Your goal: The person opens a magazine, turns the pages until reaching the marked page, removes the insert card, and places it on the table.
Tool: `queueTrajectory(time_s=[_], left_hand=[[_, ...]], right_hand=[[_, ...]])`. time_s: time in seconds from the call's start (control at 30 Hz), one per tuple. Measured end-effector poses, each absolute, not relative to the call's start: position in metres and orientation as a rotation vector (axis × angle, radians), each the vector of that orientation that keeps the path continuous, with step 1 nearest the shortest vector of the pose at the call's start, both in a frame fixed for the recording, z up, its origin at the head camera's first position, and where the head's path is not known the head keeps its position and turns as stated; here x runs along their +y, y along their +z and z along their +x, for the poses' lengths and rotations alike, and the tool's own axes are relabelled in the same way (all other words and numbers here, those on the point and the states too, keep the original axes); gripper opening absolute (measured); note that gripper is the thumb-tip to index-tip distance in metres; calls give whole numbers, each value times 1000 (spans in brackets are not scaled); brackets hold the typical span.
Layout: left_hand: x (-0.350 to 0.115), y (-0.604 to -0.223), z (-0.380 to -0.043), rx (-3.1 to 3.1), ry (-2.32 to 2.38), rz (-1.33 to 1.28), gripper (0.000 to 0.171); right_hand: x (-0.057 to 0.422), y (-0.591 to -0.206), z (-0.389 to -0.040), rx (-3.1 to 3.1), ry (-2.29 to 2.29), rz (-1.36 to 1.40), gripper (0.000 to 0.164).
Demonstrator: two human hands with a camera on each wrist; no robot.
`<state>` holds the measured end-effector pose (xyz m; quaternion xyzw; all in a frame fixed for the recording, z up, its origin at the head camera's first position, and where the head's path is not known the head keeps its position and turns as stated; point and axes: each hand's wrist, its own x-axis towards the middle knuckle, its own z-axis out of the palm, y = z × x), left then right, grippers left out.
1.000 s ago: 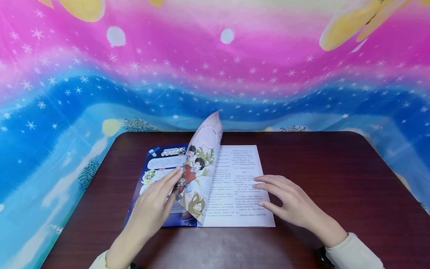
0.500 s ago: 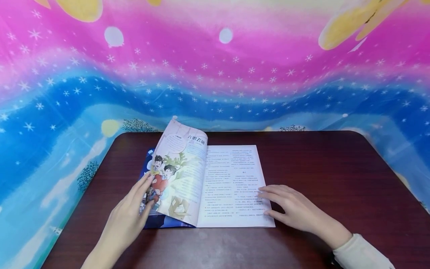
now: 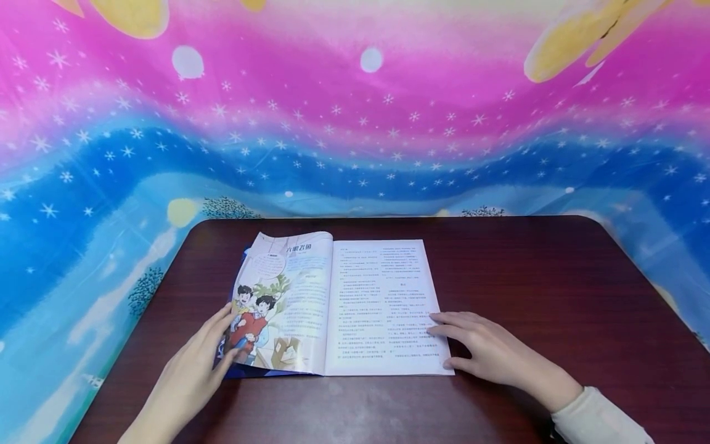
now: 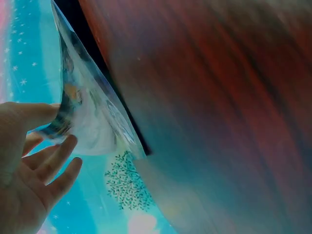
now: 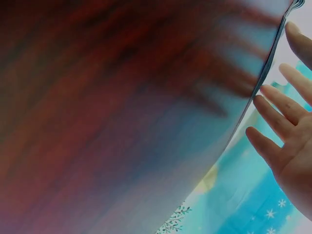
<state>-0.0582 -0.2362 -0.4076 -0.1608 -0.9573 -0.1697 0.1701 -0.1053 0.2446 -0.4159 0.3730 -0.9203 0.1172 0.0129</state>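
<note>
A magazine (image 3: pixel 383 296) lies open on the dark wooden table, text columns covering its right page. Its left page (image 3: pixel 302 308) carries a cartoon of children and still bows up slightly, over a dark blue page showing at the left edge. My left hand (image 3: pixel 188 364) pinches this page by its outer edge; in the left wrist view the curved paper (image 4: pixel 92 126) runs between the thumb and fingers. On the other side, my right hand (image 3: pixel 488 345) has its spread, relaxed fingertips at the right page's lower outer edge. The right wrist view shows those fingers (image 5: pixel 275 117) beside the magazine's edge.
The brown tabletop (image 3: pixel 527 277) reflects light around the magazine. Behind and beside it hangs a pink and blue cloth (image 3: pixel 333 111) with snowflakes, meeting the table's rounded far edge.
The illustrated page has swung from nearly upright over to the left and come down, with my left hand moving left along with it. My right hand has shifted slightly down and right.
</note>
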Motion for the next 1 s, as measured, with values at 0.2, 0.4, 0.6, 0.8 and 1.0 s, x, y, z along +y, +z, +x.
queueTrajectory(time_s=[0.2, 0.4, 0.6, 0.8, 1.0], left_hand=[[-245, -412, -59, -2818, -433, -445, 62], [-252, -415, -63, -2961, -362, -373, 55], [-258, -419, -68, -3008, -323, -332, 51], [-263, -424, -73, -3052, -310, -300, 48], [-270, -425, -76, -3073, -295, -346, 49]], right_hand=[[244, -412, -103, -2978, 366, 1113, 55], [244, -410, -103, -3012, 375, 1095, 56], [246, -409, -104, -3015, 390, 1107, 57], [244, -409, -104, -3040, 405, 1092, 57], [245, -410, -104, -3054, 430, 1078, 58]])
